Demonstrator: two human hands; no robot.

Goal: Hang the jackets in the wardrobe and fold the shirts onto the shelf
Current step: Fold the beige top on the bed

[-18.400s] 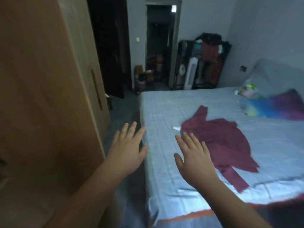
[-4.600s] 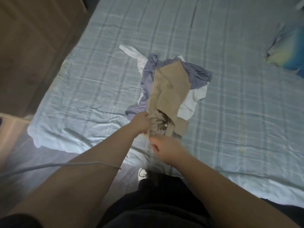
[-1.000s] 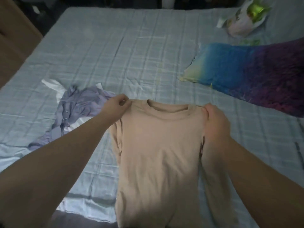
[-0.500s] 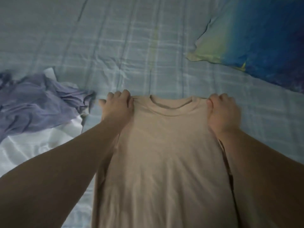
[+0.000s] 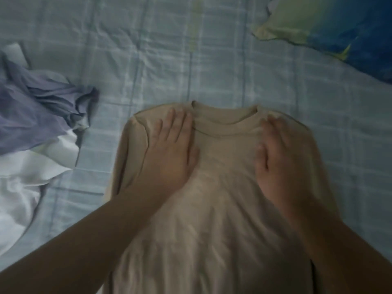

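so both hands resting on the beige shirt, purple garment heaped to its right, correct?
One slip: the purple garment is heaped to the left of the beige shirt, not the right; the head view shows it. The left hand and right hand do rest on the shirt.

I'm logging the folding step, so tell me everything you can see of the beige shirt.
The beige shirt is plain, soft-looking cloth with a banded round collar. It lies spread on the light blue checked sheet, collar away from the person, sleeves along its sides, lightly creased. The left hand and right hand press flat beside the collar. Its hem is out of frame.
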